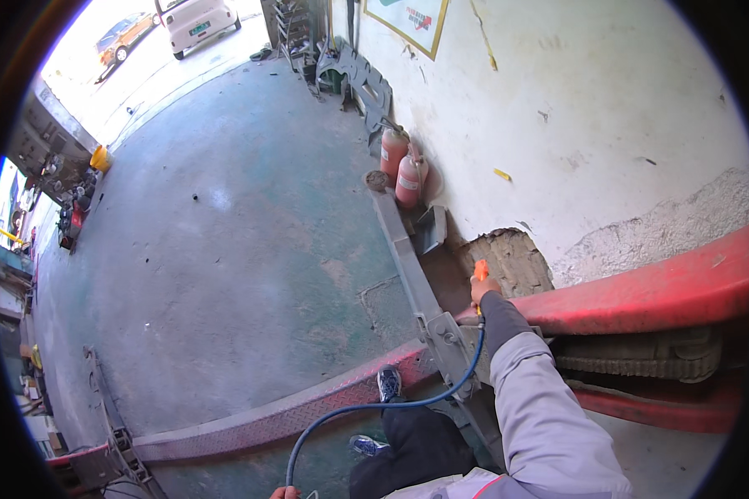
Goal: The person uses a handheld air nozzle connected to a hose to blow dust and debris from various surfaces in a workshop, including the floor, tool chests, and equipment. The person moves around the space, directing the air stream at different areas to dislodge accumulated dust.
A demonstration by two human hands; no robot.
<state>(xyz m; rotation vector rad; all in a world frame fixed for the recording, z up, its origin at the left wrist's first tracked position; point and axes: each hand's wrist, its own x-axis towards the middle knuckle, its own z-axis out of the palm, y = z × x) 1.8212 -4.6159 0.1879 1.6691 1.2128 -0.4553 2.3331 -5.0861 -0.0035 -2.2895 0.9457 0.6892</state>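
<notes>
My right hand [484, 288] is stretched out toward the wall, closed around an orange air blow gun [481, 269]. From the gun's lower end a blue hose [366, 407] runs down and curves to the left. At the bottom edge my left hand [285, 492] is partly cut off by the frame, with its fingers round the hose. Just past the blow gun is a broken patch of wall [512, 258] with bare rough material showing. A grey metal lift arm [401, 249] lies left of my right hand.
A red lift post [641, 287] stands at the right. A reddish tread-plate floor cover [250, 428] crosses in front of my feet. Two red fire extinguishers [409, 179] stand by the wall [591, 108]. A yellow bucket [101, 159] is far left; a white car [198, 25] is outside.
</notes>
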